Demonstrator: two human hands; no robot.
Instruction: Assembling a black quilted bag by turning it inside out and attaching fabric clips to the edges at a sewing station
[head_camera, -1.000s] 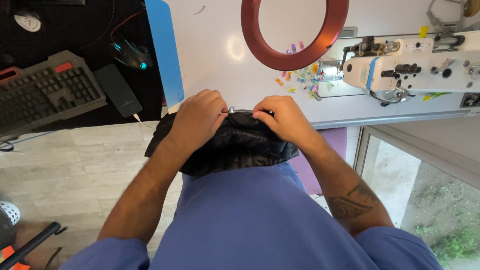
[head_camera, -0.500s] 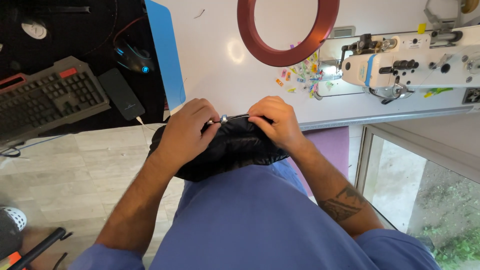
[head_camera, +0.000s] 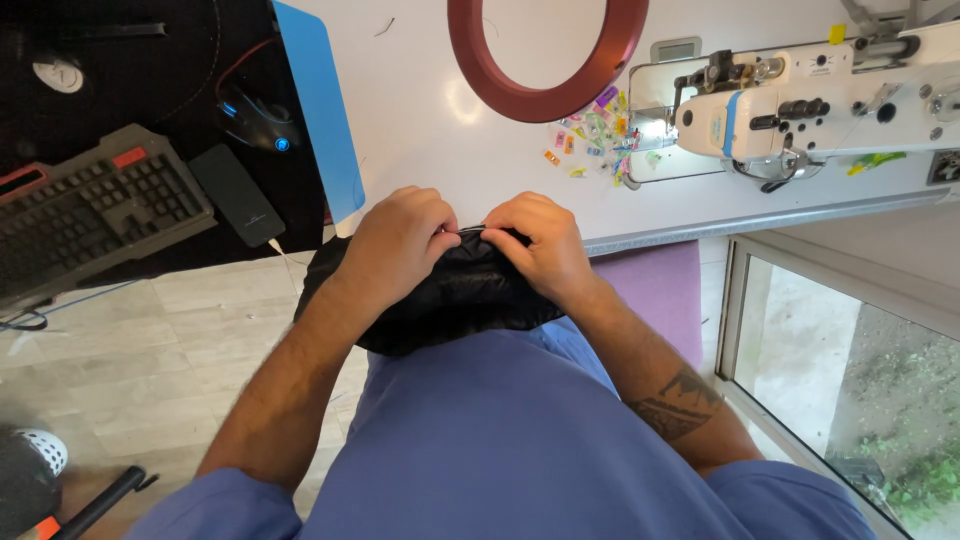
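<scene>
Head view: only one picture, seen from above.
Black fabric piece (head_camera: 450, 300): centre of the frame, bunched against the near edge of the white worktop (head_camera: 420, 120), over the blue shirt.
Left hand (head_camera: 400, 245): grip closed, pinching the upper edge of the fabric.
Right hand (head_camera: 535, 245): grip closed on the same edge, fingertips nearly touching the left ones.
Sewing machine (head_camera: 800, 100): upper right.
Red ring (head_camera: 545, 55): top centre.
Coloured clips (head_camera: 595, 145): scattered between ring and machine.
Keyboard (head_camera: 90, 210): left.
</scene>
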